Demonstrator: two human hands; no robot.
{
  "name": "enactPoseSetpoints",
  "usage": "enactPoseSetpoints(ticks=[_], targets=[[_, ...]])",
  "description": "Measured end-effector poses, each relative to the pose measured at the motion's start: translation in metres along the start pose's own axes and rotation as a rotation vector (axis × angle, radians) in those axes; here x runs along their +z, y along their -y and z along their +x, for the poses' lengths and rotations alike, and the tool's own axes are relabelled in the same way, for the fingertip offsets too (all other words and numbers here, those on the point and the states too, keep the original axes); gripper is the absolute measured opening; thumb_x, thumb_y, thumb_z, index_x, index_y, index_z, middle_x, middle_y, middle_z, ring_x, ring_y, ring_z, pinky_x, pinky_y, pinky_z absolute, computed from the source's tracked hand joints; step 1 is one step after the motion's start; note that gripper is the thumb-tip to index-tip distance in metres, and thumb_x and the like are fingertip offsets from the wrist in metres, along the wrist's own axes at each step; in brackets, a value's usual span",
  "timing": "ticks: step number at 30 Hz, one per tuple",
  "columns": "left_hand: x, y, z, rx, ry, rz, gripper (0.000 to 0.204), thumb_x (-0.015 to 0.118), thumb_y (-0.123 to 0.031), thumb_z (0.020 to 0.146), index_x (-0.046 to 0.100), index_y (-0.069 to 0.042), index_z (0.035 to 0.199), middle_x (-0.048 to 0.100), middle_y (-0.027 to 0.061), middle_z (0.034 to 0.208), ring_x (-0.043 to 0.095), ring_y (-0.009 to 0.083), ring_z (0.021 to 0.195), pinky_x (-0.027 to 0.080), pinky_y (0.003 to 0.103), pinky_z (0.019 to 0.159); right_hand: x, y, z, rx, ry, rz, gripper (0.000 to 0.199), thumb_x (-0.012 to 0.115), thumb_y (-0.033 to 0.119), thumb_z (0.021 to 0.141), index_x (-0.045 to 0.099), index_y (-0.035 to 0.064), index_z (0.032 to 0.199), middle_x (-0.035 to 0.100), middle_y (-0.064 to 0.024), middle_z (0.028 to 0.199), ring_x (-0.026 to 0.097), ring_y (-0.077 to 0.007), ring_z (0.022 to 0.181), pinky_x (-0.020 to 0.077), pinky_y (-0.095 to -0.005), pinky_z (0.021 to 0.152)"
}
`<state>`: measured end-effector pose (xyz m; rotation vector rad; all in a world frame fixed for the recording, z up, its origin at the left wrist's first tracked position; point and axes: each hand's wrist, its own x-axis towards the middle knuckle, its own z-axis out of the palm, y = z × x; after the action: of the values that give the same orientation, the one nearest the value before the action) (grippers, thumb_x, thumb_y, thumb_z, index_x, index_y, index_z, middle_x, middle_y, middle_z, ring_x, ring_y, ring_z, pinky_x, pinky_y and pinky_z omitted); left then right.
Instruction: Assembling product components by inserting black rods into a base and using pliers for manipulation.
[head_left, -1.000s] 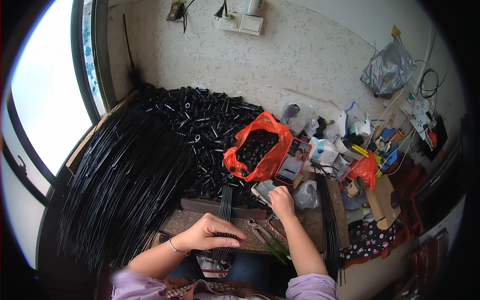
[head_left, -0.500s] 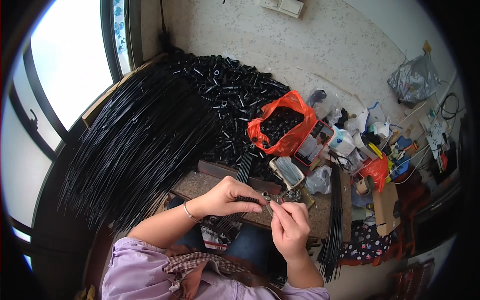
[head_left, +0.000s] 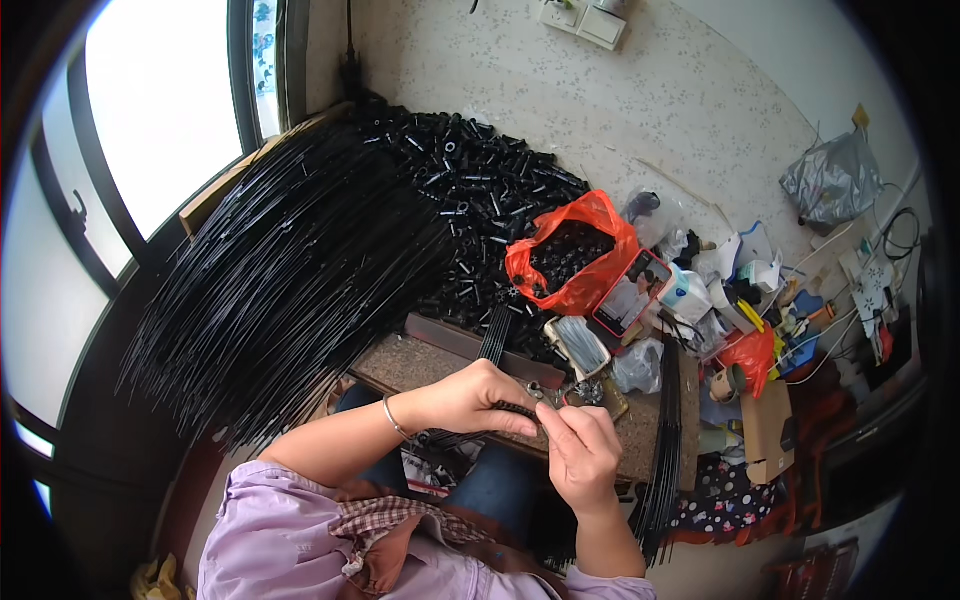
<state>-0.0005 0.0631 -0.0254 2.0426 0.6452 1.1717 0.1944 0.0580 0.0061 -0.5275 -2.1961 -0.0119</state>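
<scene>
My left hand point(head_left: 475, 398), with a bracelet at the wrist, is closed, thumb against fingers. Between them shows a dark ridged row of small pieces point(head_left: 515, 409), mostly covered by the hand. The fingers of my right hand point(head_left: 583, 450) are pinched together at the right end of that row; whatever they hold is too small to see. Both hands meet above the near edge of a brown speckled tabletop point(head_left: 395, 362). A bundle of thin black rods point(head_left: 494, 335) runs from the table toward my left hand and passes out of sight behind it.
A big heap of long black rods point(head_left: 290, 270) fills the left. Behind lie many short black tubes point(head_left: 480, 165). A red plastic bag point(head_left: 622, 232) of small black parts, a phone point(head_left: 632, 290), a tray point(head_left: 580, 343) and a clear bag point(head_left: 638, 366) stand right. More rods point(head_left: 665, 440) overhang the edge.
My right fingertips have come up against my left hand's fingers, covering the small shiny tip seen there before. The whole view has shifted slightly.
</scene>
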Motion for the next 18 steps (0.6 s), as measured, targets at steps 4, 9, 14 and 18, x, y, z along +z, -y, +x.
enactPoseSetpoints(ticks=[4,9,14,18], targets=[[0.002,0.006,-0.001,-0.009,0.039,0.017,0.027,0.069,-0.021,0.077,0.064,0.002,0.088,0.065,0.0152,0.083,0.064,0.0288,0.080,0.051,0.034,0.072,-0.004,-0.007,0.004,-0.037,0.077,0.049,0.033,0.064,-0.009,0.063,0.067,0.0028,0.094,0.056,-0.0069,0.078,0.054,-0.0235,0.068,0.0458,-0.0322,0.061],[0.000,0.004,-0.001,-0.007,0.034,0.029,0.029,0.068,-0.025,0.077,0.064,0.002,0.088,0.065,0.0159,0.081,0.063,0.0307,0.081,0.049,0.038,0.078,-0.004,-0.020,0.014,-0.024,0.036,0.269,0.032,0.066,-0.008,0.064,0.067,0.0035,0.094,0.057,-0.0061,0.077,0.055,-0.0221,0.068,0.0458,-0.0311,0.060],[0.000,0.000,-0.002,-0.028,0.063,0.033,0.030,0.068,-0.026,0.077,0.064,0.002,0.088,0.065,0.0161,0.081,0.063,0.0309,0.084,0.049,0.038,0.079,-0.002,-0.031,0.017,-0.074,0.135,0.433,0.031,0.065,-0.006,0.069,0.064,0.0030,0.099,0.057,-0.0078,0.080,0.055,-0.0221,0.068,0.0458,-0.0311,0.061],[0.002,0.005,-0.006,-0.123,0.016,-0.009,0.027,0.068,-0.023,0.078,0.064,0.001,0.091,0.065,0.0142,0.081,0.063,0.0293,0.079,0.047,0.038,0.080,0.001,-0.004,0.018,0.227,0.123,0.368,0.033,0.064,-0.004,0.071,0.062,0.0028,0.103,0.056,-0.0094,0.085,0.055,-0.0237,0.071,0.0460,-0.0324,0.064]])
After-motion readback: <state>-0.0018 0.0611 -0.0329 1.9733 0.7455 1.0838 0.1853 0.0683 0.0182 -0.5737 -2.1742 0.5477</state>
